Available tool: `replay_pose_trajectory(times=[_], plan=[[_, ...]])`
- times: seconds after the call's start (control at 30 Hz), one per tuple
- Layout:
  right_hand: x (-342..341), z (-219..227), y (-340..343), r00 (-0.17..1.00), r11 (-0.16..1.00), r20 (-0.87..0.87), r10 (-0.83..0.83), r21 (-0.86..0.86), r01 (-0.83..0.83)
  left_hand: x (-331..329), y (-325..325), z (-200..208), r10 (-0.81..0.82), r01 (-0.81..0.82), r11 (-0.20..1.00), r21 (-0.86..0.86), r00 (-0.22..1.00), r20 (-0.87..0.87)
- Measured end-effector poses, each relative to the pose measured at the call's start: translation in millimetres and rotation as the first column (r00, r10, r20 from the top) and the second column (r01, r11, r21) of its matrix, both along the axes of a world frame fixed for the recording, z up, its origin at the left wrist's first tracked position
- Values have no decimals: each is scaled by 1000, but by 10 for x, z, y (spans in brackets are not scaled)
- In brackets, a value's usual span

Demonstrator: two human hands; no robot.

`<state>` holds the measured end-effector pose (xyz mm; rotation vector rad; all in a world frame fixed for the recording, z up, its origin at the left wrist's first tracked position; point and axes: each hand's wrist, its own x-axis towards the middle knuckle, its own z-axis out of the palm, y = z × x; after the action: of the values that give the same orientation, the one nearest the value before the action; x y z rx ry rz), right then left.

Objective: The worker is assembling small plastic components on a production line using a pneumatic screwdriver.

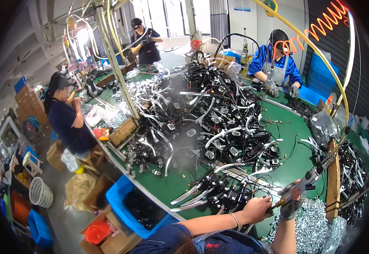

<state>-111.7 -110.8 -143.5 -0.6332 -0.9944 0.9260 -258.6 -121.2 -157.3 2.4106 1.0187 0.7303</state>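
2 own hnds [256, 210] [292, 206], 1 held drvr [306, 182]

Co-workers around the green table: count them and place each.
3: a co-worker in navy on the left, one in black at the far end, and one in shiny blue at upper right. Others may be hidden behind the equipment.

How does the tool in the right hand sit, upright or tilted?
Tilted: the tool slants down leftward toward the left hand.
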Motion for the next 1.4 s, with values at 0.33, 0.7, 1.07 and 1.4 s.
replay_pose_trajectory(times=[0.33,0.7,1.07,1.4], plan=[[-80,944,242,861,897,265,-435,208,389,-177,89,17,104,-139,976,168,973,204],[-230,-412,-1227,978,575,-155,140,-791,-207,-2128,-530,-199,734,-779,608,-156,626,-263],[-704,-658,-664,652,137,-725,224,-638,-757,-1730,-453,-508,504,-443,626,-642,858,-100],[-730,-696,-684,613,161,-731,301,-594,-788,-1389,-433,-307,565,215,65,-975,797,213]])
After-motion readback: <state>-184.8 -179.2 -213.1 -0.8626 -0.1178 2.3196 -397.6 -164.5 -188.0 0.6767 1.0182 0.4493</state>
